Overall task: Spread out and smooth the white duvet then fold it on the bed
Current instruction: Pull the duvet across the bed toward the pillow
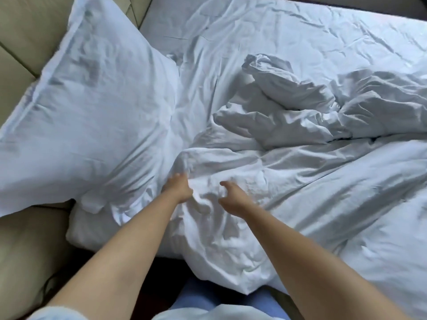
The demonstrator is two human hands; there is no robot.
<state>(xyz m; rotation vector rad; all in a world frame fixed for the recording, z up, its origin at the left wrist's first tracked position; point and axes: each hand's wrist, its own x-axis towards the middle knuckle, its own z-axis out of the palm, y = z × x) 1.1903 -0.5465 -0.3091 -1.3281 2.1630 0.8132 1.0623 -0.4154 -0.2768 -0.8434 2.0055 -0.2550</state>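
- White duvet (288, 172) is bunched in the middle and near side of the bed (265, 26), nothing spread yet. A crumpled ridge rises in its centre, with deep folds running right.
- Near corner of the duvet hangs over the bed's edge toward the person, heavily creased.
- Left hand (176, 187) is at the duvet's edge just beside the pillow (92, 116); fingers curl into the cloth, so its grip looks like a pinch on the fabric. Motion blur, so not fully certain.
- Right hand (231, 196) is near the left one, on the same wad; fingers and thumb are curved with cloth bunched between them. I read it as gripping the duvet too.
- Judgement: very early in the task. Spreading barely started, smoothing and folding all still left.
- Likely next need: pull this edge out flat and work the central ridge down. The pillow is touching the grabbed edge and may get dragged along.
- Surface: bed with a wrinkled white sheet, bare across the far part. One large white pillow lies tilted at the left, overhanging the bed's side.
- Room: beige padded headboard (27, 31) or upholstery at the left, and a dark strip past the far right corner.
- Person's blue garment (196, 294) shows at the bottom, close against the bed.
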